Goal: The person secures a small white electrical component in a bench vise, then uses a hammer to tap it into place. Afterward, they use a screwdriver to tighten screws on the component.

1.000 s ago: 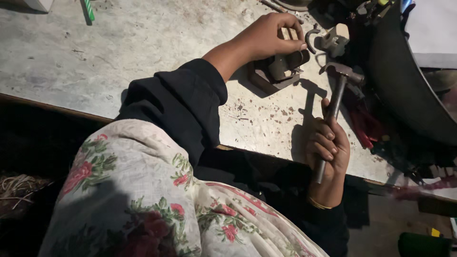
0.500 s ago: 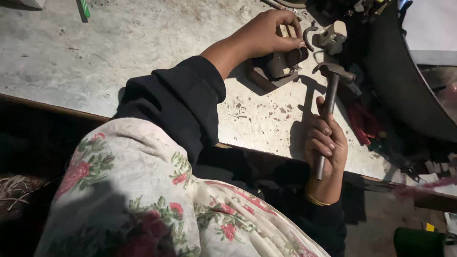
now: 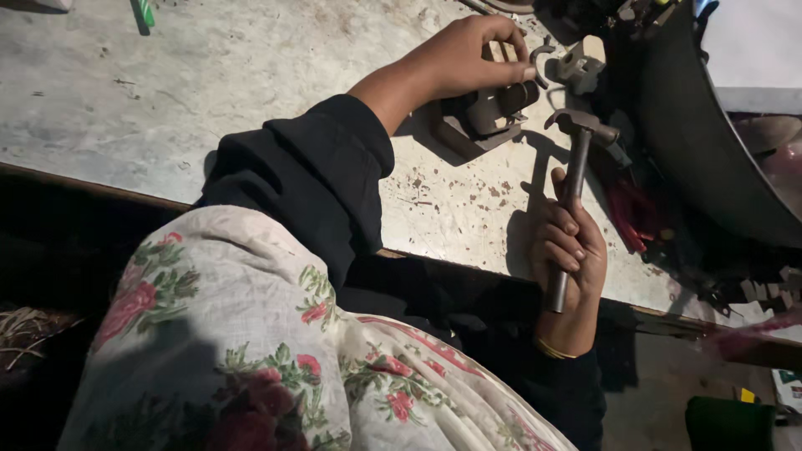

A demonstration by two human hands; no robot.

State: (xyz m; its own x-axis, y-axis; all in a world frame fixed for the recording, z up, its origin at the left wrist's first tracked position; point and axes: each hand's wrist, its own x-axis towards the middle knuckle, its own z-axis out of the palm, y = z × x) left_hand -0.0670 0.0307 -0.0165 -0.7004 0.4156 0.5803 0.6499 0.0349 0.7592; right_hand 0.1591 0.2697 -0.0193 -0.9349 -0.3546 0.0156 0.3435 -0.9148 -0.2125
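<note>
Scuffed, pale grey stone forms the counter (image 3: 251, 75), speckled with dark chips. On it the left hand (image 3: 468, 54) pinches a small piece atop a dark angular metal block (image 3: 480, 121). Just beside it, the right hand (image 3: 568, 246) closes its grip on a steel hammer (image 3: 572, 179).

On the worn grey stone desk (image 3: 251, 100), the dark metal block fixture (image 3: 480, 117) sits toward the far right; the steel hammer (image 3: 572, 179) lies just right of it, reaching the near edge.
</note>
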